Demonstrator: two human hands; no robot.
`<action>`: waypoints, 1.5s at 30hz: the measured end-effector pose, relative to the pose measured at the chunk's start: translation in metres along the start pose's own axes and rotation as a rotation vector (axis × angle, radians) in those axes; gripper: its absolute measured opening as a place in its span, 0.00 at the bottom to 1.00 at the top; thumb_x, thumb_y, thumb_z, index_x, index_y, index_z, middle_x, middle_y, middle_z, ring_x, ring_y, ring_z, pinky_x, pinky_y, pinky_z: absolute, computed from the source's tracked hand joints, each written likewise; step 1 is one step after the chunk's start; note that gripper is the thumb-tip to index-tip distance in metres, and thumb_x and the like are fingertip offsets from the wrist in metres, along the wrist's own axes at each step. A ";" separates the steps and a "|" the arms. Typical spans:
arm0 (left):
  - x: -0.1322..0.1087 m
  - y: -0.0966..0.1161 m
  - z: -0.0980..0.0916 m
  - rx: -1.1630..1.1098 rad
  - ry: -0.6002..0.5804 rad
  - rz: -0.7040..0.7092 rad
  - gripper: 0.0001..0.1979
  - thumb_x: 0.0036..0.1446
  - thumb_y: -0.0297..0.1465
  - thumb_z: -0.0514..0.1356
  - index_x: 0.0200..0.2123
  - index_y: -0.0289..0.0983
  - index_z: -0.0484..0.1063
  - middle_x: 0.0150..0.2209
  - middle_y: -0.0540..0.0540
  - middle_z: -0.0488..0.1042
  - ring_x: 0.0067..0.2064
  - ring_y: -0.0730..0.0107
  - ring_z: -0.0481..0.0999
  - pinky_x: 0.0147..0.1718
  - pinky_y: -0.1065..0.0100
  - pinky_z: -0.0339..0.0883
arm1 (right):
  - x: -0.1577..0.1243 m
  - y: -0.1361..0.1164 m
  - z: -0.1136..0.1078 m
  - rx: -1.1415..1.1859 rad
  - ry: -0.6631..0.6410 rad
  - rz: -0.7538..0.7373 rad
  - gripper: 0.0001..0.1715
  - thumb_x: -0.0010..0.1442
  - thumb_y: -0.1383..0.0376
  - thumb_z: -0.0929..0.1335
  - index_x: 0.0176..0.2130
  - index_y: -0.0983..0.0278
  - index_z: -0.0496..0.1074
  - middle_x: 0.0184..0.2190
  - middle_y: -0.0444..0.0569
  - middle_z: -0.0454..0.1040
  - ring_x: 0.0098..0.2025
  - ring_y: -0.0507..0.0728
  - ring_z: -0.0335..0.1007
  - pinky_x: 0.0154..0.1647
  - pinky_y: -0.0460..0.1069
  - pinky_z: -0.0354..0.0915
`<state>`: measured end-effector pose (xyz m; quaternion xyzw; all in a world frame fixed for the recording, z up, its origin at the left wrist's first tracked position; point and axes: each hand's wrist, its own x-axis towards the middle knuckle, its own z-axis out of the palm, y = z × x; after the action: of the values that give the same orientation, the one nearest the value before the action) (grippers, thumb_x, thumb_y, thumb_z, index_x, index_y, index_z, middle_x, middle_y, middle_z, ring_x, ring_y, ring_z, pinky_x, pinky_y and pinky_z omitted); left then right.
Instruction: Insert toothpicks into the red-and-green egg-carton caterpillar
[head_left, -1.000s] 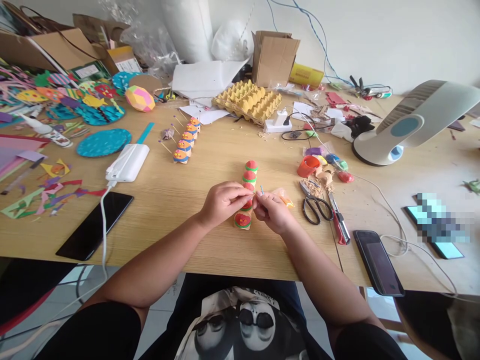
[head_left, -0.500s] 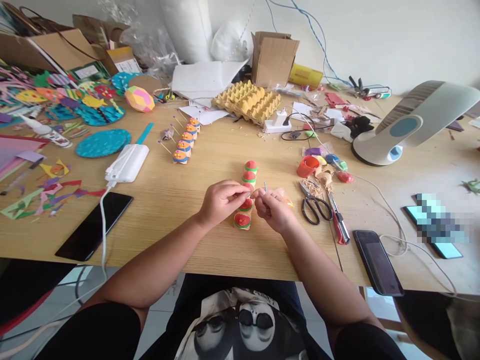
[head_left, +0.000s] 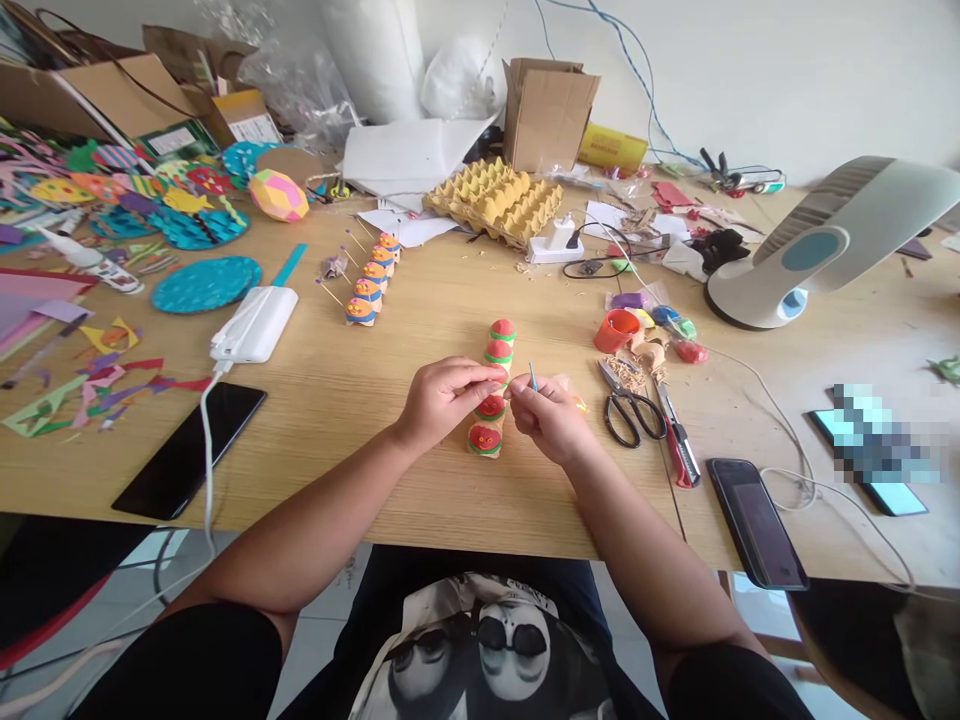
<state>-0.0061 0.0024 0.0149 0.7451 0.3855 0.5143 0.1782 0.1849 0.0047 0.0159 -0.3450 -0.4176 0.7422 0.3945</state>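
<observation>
A strip of egg-carton cups (head_left: 486,438), painted red and green, lies on the table in front of me, with small yellow marks on its nearest cup. Over the middle of that strip, my left hand (head_left: 448,400) pinches its thumb and fingers together; anything between them is too small to make out. My right hand (head_left: 553,418) is closed beside it, fingertips close to the left ones. A thin blue stick (head_left: 533,376) pokes up from the right hand's grip. Farther left stands a second cup strip (head_left: 367,290) in orange and blue, with purple-tipped sticks in it.
Black scissors (head_left: 630,405), a red utility knife (head_left: 679,445) and an orange cup (head_left: 616,330) lie to the right. A phone (head_left: 757,525) rests near the front edge. Leftward are a power bank (head_left: 255,325) and a black phone (head_left: 191,450). Behind are egg trays (head_left: 495,205).
Both hands stay over the same cups, with only a slight shift of the fingers. The blue stick remains in my right hand.
</observation>
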 end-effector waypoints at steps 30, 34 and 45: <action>0.003 -0.011 0.003 -0.562 -0.176 -0.607 0.17 0.54 0.44 0.72 0.38 0.35 0.84 0.36 0.44 0.84 0.36 0.69 0.80 0.38 0.69 0.75 | 0.000 0.003 -0.002 -0.099 -0.048 -0.032 0.26 0.55 0.45 0.75 0.31 0.67 0.75 0.16 0.35 0.53 0.20 0.47 0.42 0.22 0.47 0.38; 0.003 -0.008 0.002 -0.649 -0.260 -0.613 0.15 0.56 0.42 0.71 0.38 0.35 0.84 0.32 0.45 0.83 0.34 0.71 0.80 0.36 0.70 0.74 | 0.000 0.003 -0.002 -0.097 -0.069 -0.033 0.27 0.55 0.45 0.75 0.31 0.67 0.76 0.16 0.35 0.53 0.20 0.47 0.42 0.22 0.47 0.38; 0.003 -0.006 -0.001 -0.685 -0.274 -0.621 0.13 0.54 0.40 0.73 0.38 0.36 0.84 0.35 0.45 0.84 0.36 0.68 0.83 0.38 0.70 0.77 | -0.001 0.001 -0.002 -0.079 -0.043 -0.016 0.27 0.54 0.44 0.76 0.29 0.65 0.74 0.15 0.35 0.52 0.20 0.47 0.41 0.22 0.47 0.38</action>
<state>-0.0087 0.0088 0.0134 0.5540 0.3710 0.4313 0.6078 0.1865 0.0044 0.0140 -0.3411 -0.4578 0.7291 0.3776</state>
